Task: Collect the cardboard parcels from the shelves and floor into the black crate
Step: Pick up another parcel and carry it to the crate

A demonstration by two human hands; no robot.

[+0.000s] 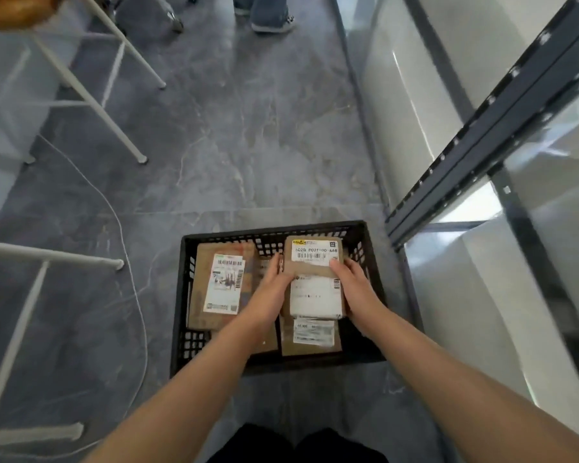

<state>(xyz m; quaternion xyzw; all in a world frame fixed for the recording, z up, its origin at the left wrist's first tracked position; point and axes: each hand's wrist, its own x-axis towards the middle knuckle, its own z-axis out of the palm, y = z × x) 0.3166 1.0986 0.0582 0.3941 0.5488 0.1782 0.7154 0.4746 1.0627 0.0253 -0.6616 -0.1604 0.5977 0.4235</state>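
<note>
- A black slatted plastic crate (183,295) sits on the grey marbled floor (231,145), just beside a dark metal shelf frame (482,138).
- The left grip (269,289) and right grip (355,285) clasp a stack of small brown cardboard parcels (315,262) from either side, inside the crate's right half.
- A larger flat brown parcel (221,285) lies in the left half.

The single head-worn view looks steeply down, from standing height, at the crate (188,295) on the floor (234,145).
</note>
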